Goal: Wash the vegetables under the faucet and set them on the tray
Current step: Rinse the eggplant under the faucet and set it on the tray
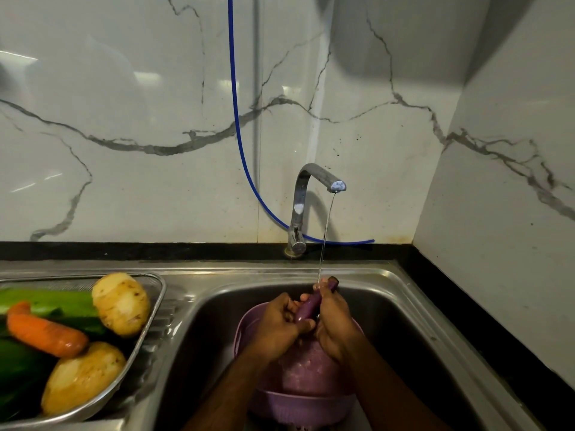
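Head view: one wide-angle look down into a steel sink [404, 293] set in a corner of marble-patterned wall.
Faucet: the faucet [311, 194] is running — a thin stream [325, 234] drops from the spout onto the upper end of the vegetable in hand.
Vegetable in hand: a slim purple eggplant [312, 303], tilted, its top end up under the stream, its lower end down between the palms.
Left hand: the left hand [280, 325] has its fingers curled round the lower part of the eggplant, thumb across it.
Right hand: the right hand [334, 318] wraps the eggplant from the other side, fingers closed on it; both hands touch each other around it.
Below the hands: a lilac plastic colander [298, 405] sits in the basin directly under the hands; whether anything lies in it I cannot tell, the arms cover most of it.
Tray: a metal mesh tray [155, 293] rests on the drainboard to the left, well apart from the hands.
On the tray: two potatoes [121, 303], a carrot [46, 335], and long green vegetables [46, 301] — probably cucumbers.
Progress: my reading — most of the batch is already set on the tray; the eggplant is mid-rinse.
Left to do: finish the rinse, carry it left to the tray, then wash anything that remains in the colander.
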